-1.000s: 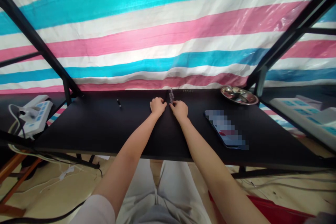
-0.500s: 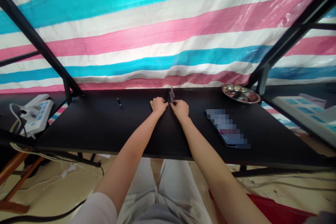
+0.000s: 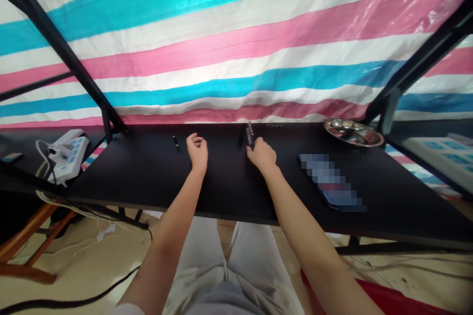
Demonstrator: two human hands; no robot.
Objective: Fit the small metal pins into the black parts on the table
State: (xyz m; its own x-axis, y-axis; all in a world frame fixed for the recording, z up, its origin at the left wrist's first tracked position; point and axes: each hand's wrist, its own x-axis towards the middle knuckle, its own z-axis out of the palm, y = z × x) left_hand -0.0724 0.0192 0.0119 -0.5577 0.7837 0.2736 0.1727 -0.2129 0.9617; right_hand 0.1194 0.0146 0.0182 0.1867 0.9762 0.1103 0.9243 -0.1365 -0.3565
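Note:
My left hand is raised over the black table, palm turned partly up. Its fingers are loosely bent and a little apart, with nothing visible in them. To its left lies a small black cylinder with a pale end. My right hand is at the near end of a column of small silvery pieces. Its fingers curl inward with the thumb towards the column; whatever they hold, if anything, is hidden. A narrow dark piece is just left of the column, hard to make out against the table.
Behind the right hand, several tiny pieces line the back edge of the black table. A round metal dish sits at back right. Nearer lies a blue, pixelated flat object. A white power strip is at left.
My left hand has drawn away to the left from the silvery column and turned its palm up. My right hand stays beside the column. The view has shifted slightly.

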